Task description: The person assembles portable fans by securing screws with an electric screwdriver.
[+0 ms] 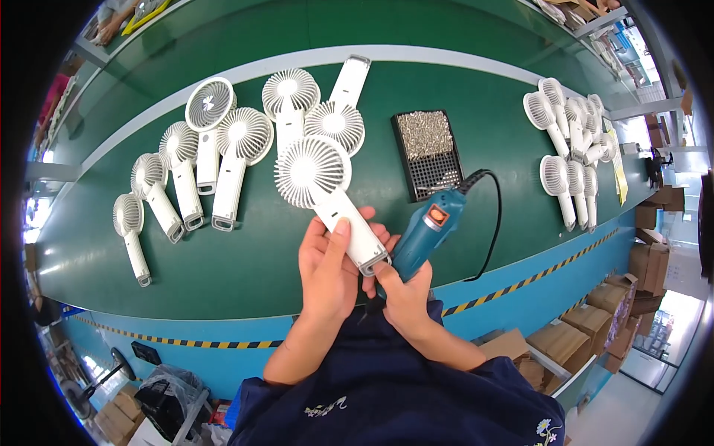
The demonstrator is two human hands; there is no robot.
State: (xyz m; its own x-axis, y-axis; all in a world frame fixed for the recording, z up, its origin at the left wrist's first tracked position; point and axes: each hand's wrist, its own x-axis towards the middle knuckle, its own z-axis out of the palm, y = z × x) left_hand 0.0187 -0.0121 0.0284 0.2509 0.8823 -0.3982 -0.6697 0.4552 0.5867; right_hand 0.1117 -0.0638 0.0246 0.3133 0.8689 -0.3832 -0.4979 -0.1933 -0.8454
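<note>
One white handheld fan point(330, 201) tilts over the near edge of the green counter point(506, 186), the fingers of the person's left hand point(327, 276) wrapped around its handle point(357, 238). The right hand point(406, 296) has its fingers closed on a blue corded screwdriver point(425, 235) just beside the handle's end (I can't tell from here whether they touch). Beyond lies a black tray point(433, 172) of small metal pieces point(425, 134), with more white fans point(242, 134) spread to the left.
</note>
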